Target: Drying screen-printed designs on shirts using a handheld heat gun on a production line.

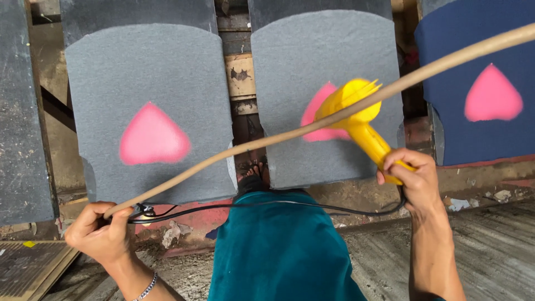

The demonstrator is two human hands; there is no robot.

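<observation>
Grey fabric panels with pink heart [150,111] [329,83]: 2; dark blue fabric panel with pink heart [446,111]: 1; pink hearts total: 3; yellow heat gun [359,120]: 1; long tan stick [312,127]: 1; black cord [278,205]: 1; hands in view: 2, left hand [100,234], right hand [409,178].

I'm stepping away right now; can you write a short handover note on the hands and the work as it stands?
Right hand: gripping the yellow plastic heat gun, nozzle aimed at the middle grey felt panel's pink heart.
Left hand: holds a long tan stick and the gun's black cord.
Left grey panel and right navy panel also carry pink hearts.
Which hearts are finished cannot be told.
</observation>
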